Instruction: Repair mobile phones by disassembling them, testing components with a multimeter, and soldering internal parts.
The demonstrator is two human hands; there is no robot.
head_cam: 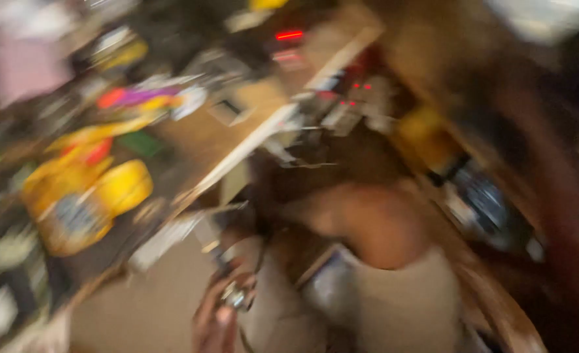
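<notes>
Yellow dominates the left of the head view: a yellow power tool or casing (pixel 83 196) lies on the cluttered counter (pixel 201 134), among purple, red and green items too smeared to name. Frame heavily motion-blurred.

One hand (pixel 216 320) shows at the bottom edge, low centre-left, below the counter's edge. It seems to hold a small shiny metal part (pixel 236 295) with a dark cord or strap looping off it. Fingers appear curled about it, but the blur means I cannot tell how firmly, nor whether this is the left or right hand. A forearm or elbow (pixel 374 225) in a pale sleeve crosses centre-right; its hand is not visible.

Progress, as a judgement: the metal part is off the counter and held near the body, not set into or against anything. No finished assembly can be made out; work looks mid-course, with the yellow tool untouched, well apart from the hand.
</notes>
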